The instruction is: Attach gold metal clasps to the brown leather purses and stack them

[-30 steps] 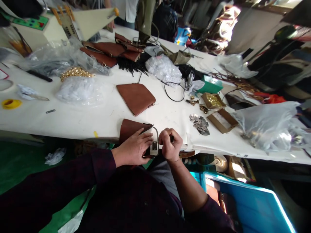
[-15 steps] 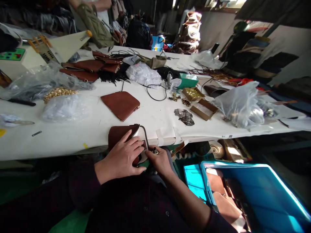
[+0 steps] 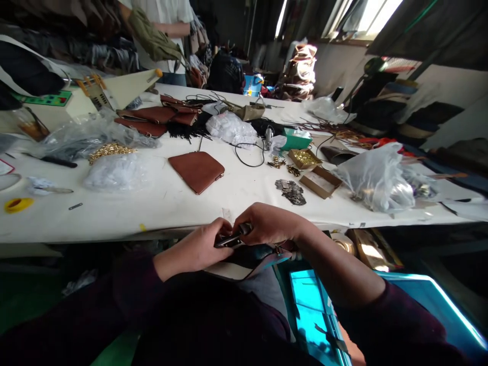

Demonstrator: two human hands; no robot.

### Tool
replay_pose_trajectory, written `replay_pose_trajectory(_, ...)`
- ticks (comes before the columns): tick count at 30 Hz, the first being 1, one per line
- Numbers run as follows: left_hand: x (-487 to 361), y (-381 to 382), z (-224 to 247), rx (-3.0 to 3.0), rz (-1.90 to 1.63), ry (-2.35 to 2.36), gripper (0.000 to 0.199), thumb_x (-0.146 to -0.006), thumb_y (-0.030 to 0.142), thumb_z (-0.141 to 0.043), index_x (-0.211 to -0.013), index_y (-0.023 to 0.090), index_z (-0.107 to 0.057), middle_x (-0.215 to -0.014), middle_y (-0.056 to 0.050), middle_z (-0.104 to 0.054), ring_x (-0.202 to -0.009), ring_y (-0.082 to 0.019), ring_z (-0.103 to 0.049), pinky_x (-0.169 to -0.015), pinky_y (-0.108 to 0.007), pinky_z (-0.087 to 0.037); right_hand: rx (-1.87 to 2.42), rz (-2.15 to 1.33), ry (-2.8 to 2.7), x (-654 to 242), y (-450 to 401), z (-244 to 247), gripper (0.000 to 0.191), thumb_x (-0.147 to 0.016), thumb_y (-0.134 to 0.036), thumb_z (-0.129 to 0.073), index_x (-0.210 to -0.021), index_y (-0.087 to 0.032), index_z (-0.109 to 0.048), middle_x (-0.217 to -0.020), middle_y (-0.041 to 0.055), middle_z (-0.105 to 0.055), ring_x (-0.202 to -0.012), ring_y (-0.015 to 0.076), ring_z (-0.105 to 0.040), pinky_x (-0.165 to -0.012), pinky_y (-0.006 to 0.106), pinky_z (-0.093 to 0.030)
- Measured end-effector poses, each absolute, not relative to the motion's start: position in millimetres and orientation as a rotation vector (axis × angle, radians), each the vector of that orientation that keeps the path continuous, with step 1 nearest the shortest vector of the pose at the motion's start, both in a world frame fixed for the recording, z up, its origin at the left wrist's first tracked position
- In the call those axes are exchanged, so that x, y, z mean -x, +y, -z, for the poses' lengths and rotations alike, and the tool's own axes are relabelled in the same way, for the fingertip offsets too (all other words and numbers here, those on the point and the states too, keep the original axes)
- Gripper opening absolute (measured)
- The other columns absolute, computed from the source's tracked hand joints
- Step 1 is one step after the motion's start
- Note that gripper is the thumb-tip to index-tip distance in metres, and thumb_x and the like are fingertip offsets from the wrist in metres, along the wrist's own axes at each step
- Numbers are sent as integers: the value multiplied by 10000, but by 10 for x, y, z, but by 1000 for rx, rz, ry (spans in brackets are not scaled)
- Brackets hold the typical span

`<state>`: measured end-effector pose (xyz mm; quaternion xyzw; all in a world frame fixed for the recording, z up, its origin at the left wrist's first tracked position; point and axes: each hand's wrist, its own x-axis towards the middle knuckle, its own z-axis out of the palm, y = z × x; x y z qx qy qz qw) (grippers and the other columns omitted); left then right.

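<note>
A crowded white worktable (image 3: 114, 216); a brown leather pouch (image 3: 197, 172) lies near the middle; a yellow ring (image 3: 18, 204) rests at left; flat metal pieces (image 3: 292, 192) sit beside an open cardboard box (image 3: 317, 188); a clear plastic bag (image 3: 381, 178) bulges at right.

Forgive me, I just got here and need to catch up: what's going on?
A person's left hand and right hand meet on a dark piece, partly hidden, at the near edge of the table. A brown pouch lies beyond them, metal pieces to its right. Across the table stands another person with a green bag.
</note>
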<state>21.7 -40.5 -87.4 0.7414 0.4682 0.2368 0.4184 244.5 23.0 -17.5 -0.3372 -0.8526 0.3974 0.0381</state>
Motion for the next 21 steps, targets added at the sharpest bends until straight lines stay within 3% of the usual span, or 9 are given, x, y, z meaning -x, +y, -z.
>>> replay_pose_trajectory(3,-313,-476,1223,-1617,-672,1030,489,-863,366,-768,-1308,198,-653,-1250,-88,-761,-1144,-300,-712,-982,-384,-535,1071,-1106,-2769,-2335,363,259,179,-703,-114,-745,-796,-234,-840,-592,-60,-693,-500,103,-478,-517,263,-294)
replay_pose_trajectory(7,-490,-534,1597,-1284,-752,1069,691,-741,481,-896,-1313,166,-671,-1202,-104,-764,-1129,-341,-689,-947,-404,-517,1135,-796,-3001,-2130,563,452,145,-678,-183,-800,-802,-251,-833,-625,-30,-701,-515,128,-471,-543,287,-283)
replay_pose_trajectory(11,-712,-529,1810,-962,-922,1169,540,-687,348,-912,-1151,159,-712,-1108,-96,-775,-1045,-312,-694,-888,-384,-514,1190,-655,-3024,-1924,794,686,155,-591,-182,-867,-700,-248,-779,-565,-39,-602,-485,117,-365,-541,293,-251)
replay_pose_trajectory(14,-830,-527,1878,-821,-988,1163,447,-738,377,-855,-1094,157,-700,-1074,-104,-782,-997,-293,-715,-876,-377,-531,1210,-722,-2880,-1815,928,762,258,-521,-69,-870,-602,-244,-699,-513,-70,-511,-474,104,-330,-534,287,-244)
replay_pose_trajectory(17,-886,-519,1924,-802,-1012,1160,448,-837,490,-751,-1117,148,-680,-1039,-138,-784,-977,-308,-733,-844,-398,-558,1131,-784,-2607,-1715,898,662,229,-633,-97,-851,-628,-232,-666,-557,-69,-534,-517,106,-393,-549,277,-284)
replay_pose_trajectory(19,-913,-475,1952,-836,-1019,1173,452,-908,527,-663,-1153,147,-677,-1022,-153,-780,-980,-329,-737,-820,-418,-572,1037,-918,-2325,-1616,743,554,148,-796,-233,-811,-725,-222,-682,-644,-53,-589,-584,112,-469,-576,262,-343)
replay_pose_trajectory(21,-947,-384,1973,-937,-1015,1176,441,-965,541,-590,-1183,169,-678,-1013,-144,-774,-1026,-347,-730,-829,-432,-578,965,-1152,-1970,-1478,505,503,228,-911,-402,-748,-804,-216,-671,-681,-44,-605,-616,116,-515,-587,252,-398)
